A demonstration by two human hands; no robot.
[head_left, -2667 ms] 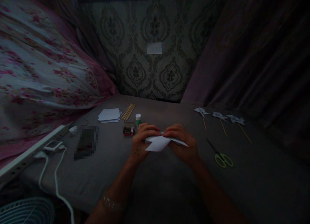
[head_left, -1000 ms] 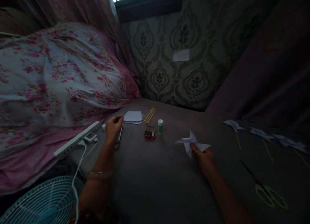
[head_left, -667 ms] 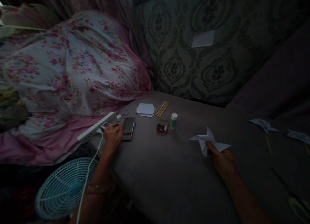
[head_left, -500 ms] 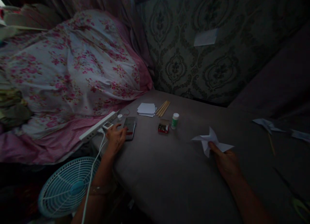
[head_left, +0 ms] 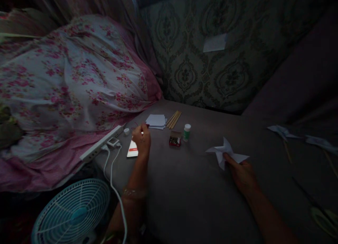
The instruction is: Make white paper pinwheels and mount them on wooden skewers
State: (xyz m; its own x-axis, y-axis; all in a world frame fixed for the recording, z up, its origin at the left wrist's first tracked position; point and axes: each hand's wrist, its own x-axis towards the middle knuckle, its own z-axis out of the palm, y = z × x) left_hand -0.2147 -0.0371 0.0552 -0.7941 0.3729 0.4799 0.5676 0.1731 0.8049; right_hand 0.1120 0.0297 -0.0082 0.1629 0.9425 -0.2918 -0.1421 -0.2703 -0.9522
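Paper pinwheel (head_left: 220,152), white, one: gripped in right hand (head_left: 243,174), thumb near its centre, above desk (head_left: 190,187).
Left hand (head_left: 142,140): fingers curled over lit phone (head_left: 132,150); whether gripping anything, cannot tell. Handling: light pinch at centre should hold folds seated, vanes uncreased.

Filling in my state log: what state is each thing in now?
Paper pinwheel, folded, in right hand
Phone, screen lit
Small red box, open
Bottle, upright
Paper stack, uneven edges
Sticks, lying bunched
Pinwheels on sticks, lying down
Power strip, plugs inserted
Scissors, unclear
Fan, running or not unclear
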